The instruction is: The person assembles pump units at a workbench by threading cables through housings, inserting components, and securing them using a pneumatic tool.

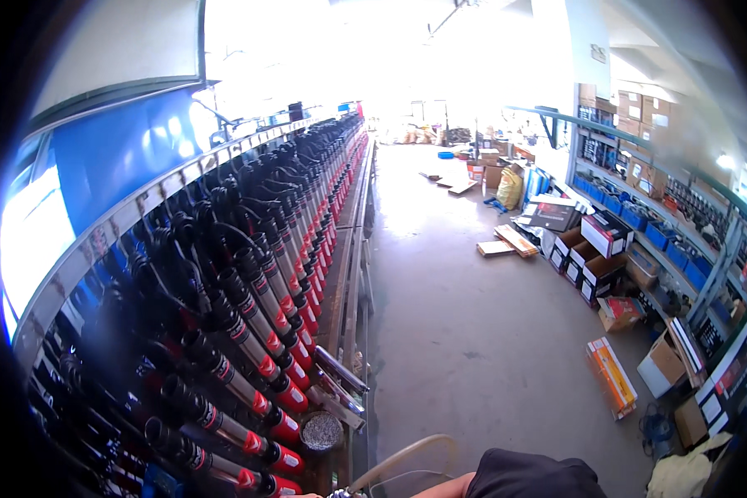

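Observation:
My right arm, in a dark sleeve (pixel 535 473), comes in at the lower edge with a bare forearm (pixel 446 486). It reaches left, and its hand is almost wholly cut off by the frame's edge. Close to where that hand lies, a pale flexible hose (pixel 411 449) curves up from a metal fitting (pixel 340 493). Whether my fingers grip the fitting is hidden. Left of it stands a long row of slim cylinders (pixel 242 378), red below, silver in the middle and black on top, with black cables, resembling submersible pumps. My left hand is out of sight.
A round container of grey bits (pixel 321 432) sits beside the row's near end, by metal bars (pixel 340 371). Along the right, shelves (pixel 639 170) hold blue bins. Cartons (pixel 585 261) and an orange-and-white box (pixel 611 378) lie on the grey floor (pixel 465 349).

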`<state>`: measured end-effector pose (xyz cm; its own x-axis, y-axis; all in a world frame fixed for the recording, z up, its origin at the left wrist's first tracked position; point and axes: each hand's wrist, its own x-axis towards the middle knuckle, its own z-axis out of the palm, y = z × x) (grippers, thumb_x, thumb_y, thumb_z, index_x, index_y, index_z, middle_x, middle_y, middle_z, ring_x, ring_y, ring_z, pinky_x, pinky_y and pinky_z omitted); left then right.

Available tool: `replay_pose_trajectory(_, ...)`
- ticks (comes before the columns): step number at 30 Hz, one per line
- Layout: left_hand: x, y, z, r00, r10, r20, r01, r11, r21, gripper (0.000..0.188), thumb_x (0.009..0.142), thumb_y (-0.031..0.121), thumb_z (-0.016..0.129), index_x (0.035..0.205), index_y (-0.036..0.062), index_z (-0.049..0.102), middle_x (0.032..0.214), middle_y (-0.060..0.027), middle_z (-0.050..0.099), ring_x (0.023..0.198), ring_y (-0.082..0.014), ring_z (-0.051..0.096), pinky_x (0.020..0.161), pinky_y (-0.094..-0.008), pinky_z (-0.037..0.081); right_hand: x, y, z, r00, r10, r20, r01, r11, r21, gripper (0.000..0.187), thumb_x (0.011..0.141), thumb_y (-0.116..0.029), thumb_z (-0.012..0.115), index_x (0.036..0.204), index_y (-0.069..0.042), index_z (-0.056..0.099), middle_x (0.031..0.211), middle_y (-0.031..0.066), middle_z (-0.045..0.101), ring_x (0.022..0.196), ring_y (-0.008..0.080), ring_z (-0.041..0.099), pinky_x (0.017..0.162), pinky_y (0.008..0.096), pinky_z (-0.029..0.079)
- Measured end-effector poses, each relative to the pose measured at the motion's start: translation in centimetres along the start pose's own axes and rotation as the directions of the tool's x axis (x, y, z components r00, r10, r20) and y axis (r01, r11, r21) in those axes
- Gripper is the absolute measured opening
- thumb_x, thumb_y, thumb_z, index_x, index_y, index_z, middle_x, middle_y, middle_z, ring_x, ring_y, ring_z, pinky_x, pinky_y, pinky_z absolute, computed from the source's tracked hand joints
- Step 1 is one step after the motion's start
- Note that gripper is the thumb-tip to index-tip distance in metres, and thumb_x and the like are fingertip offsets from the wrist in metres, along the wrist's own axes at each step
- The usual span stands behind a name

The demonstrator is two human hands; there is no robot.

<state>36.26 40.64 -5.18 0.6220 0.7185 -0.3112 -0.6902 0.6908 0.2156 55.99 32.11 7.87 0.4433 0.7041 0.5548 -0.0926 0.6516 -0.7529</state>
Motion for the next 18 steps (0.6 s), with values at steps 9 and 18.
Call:
replay_pose_trajectory(9,-3.8,0.0,1.3,0.997,0.074,-0.029,-0.073,0.997,0.038,0.025,0.103,0.028,0.057,0.099,0.0028,0.058,0.078,-0.0019,0.057,0.06,-0.0094,0.051,0.049,-0.0194,0.04,-0.8,1.2,3.0,0.989,0.103,0.102,-0.115,0.986,0.122,0.015,0.08,-0.002,0.071,0.092,-0.005,0.064,0.096,0.0096,0.065,0.091,0.0207,0.061,0.082,0.0319,0.05)
replay_pose_trajectory(18,-6.1,-0.2,-0.6,0.957,0.285,-0.048,-0.284,0.958,0.029,0.017,0.102,0.022,0.055,0.094,0.007,0.055,0.079,-0.0018,0.054,0.057,-0.007,0.045,0.043,-0.0183,0.033,-3.3,7.3,6.6,0.945,0.184,0.27,-0.243,0.948,0.204,0.019,0.08,0.002,0.07,0.096,-0.006,0.064,0.1,0.0116,0.064,0.093,0.0236,0.063,0.084,0.0325,0.051)
